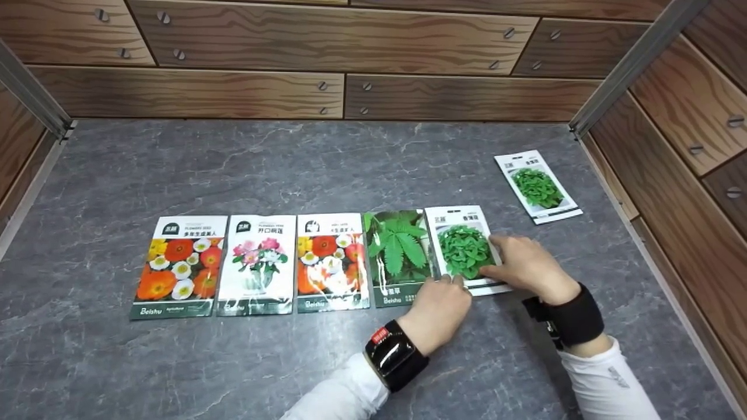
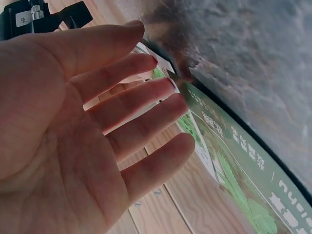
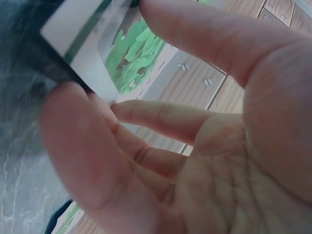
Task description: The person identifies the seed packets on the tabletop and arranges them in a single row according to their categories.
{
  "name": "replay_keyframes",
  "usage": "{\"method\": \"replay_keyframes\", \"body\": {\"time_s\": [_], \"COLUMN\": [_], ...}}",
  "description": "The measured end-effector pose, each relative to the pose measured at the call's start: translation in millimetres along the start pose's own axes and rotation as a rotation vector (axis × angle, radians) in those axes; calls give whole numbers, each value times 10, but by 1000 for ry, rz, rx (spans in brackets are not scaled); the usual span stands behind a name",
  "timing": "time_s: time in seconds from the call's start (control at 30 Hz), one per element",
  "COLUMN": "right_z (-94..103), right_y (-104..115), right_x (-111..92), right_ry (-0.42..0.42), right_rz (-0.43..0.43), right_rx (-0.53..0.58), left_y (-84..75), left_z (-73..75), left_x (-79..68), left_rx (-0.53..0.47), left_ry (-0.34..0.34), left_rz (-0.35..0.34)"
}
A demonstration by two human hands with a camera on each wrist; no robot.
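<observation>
A white seed packet with a green leafy plant [image 1: 464, 248] lies at the right end of a row of packets. My right hand [image 1: 528, 265] grips its right edge, thumb on the printed face near the lower corner and fingers at the side. In the right wrist view the packet's corner [image 3: 87, 29] shows between thumb and fingers. My left hand [image 1: 440, 312] rests its fingertips along the lower edges, where this packet meets the dark green leaf packet [image 1: 400, 251]. The left wrist view shows its fingers [image 2: 141, 129] loosely extended beside the green packet [image 2: 234, 151].
Further left in the row lie a poppy packet [image 1: 332, 262], a pink flower packet [image 1: 257, 265] and another poppy packet [image 1: 178, 268]. A second leafy plant packet [image 1: 538, 186] lies tilted at the back right. Wood-patterned walls [image 1: 350, 46] bound the grey marbled table [image 1: 280, 163].
</observation>
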State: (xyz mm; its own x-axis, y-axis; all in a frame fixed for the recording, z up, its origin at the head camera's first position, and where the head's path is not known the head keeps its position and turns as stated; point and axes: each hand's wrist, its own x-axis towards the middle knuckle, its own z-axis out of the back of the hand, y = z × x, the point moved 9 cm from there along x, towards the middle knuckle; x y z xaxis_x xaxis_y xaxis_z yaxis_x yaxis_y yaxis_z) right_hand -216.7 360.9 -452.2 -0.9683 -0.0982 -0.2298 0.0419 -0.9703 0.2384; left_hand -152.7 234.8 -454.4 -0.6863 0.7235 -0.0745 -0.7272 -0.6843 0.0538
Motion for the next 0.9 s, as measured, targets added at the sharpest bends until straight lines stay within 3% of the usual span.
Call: {"method": "replay_keyframes", "body": {"time_s": [0.7,0.9], "right_z": [9,91], "right_y": [-21,-66], "right_x": [-7,-21], "right_ry": [1,-9], "right_rz": [-24,-48], "right_rx": [-41,-5], "left_y": [-25,56], "left_z": [15,82], "left_x": [-23,6], "left_rx": [-44,-184], "left_ry": [-15,-38], "left_rz": [-33,-39]}}
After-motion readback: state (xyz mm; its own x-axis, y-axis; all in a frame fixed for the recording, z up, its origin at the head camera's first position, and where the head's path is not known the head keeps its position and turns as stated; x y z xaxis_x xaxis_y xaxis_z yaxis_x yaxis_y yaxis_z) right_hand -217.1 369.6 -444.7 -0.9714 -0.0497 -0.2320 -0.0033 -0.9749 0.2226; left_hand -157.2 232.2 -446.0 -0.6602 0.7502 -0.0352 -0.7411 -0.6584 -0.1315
